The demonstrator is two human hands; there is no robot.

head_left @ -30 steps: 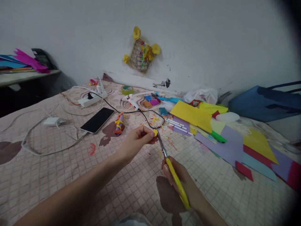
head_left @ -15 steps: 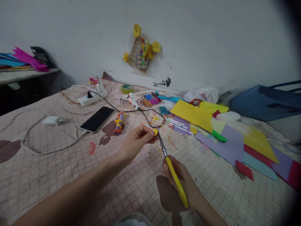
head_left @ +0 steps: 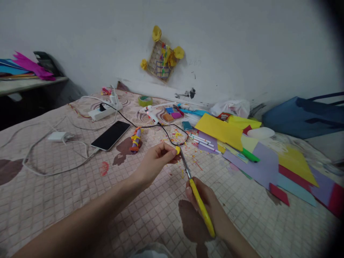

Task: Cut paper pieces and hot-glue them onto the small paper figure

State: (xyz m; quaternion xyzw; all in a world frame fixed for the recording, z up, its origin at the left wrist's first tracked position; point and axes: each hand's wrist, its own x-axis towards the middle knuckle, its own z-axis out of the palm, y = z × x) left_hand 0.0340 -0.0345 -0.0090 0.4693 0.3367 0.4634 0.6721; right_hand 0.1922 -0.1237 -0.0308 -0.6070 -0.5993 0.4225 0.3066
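Observation:
Between the thumb and fingers of my left hand point(head_left: 161, 156) is a small yellow paper piece point(head_left: 177, 149). My right hand point(head_left: 208, 200) is closed around scissors point(head_left: 200, 200) with yellow handles, their metal blades pointing up and away. The blade tips lie right beside the yellow piece; whether they touch it I cannot tell. To the left of my left hand lies a small purple paper roll point(head_left: 136, 139) with yellow and orange trim. Tiny paper scraps point(head_left: 192, 152) are scattered beyond my fingers.
A phone point(head_left: 111, 135) on its cable and a power strip point(head_left: 103, 111) lie left. A hot glue gun point(head_left: 151, 114) with its red light lit and green tape point(head_left: 145, 100) sit behind. Coloured paper sheets point(head_left: 258, 165), markers point(head_left: 204, 141) and a blue bag point(head_left: 295, 114) are on the right.
Hardly anything differs. Both hands, the scissors and the yellow piece keep nearly the same place; the view has shifted very slightly.

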